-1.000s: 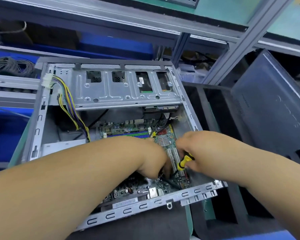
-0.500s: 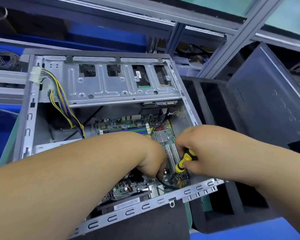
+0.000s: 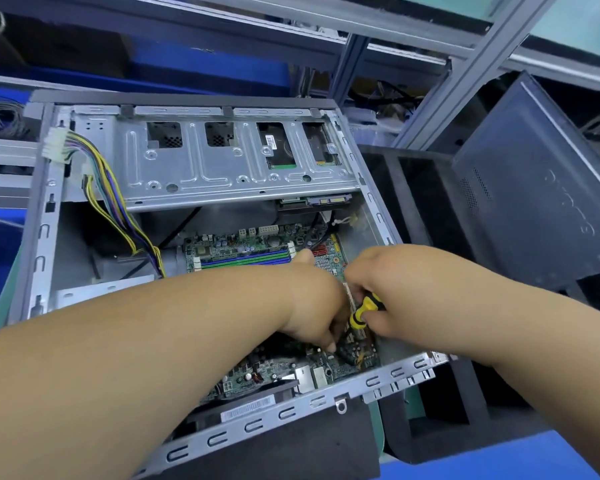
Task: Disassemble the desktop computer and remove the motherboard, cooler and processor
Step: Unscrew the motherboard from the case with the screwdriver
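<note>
Gripping yellow-handled screwdriver (image 3: 362,311): right hand (image 3: 388,289). Left hand (image 3: 317,313) fingertips curled down on motherboard (image 3: 253,251), apparently steadying. Risk: tip slipping, gouging board traces.

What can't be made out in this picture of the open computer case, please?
Head view only:
- Screwdriver tip and any screw under it: hidden by the right hand and left hand.
- What the left hand's fingertips touch on the motherboard: too small and shadowed.
- Cooler and processor: not visible; the left forearm covers the board's middle.
- Barcode label text: blurred.
- Leaning side panel: cut off by the right edge.
</note>
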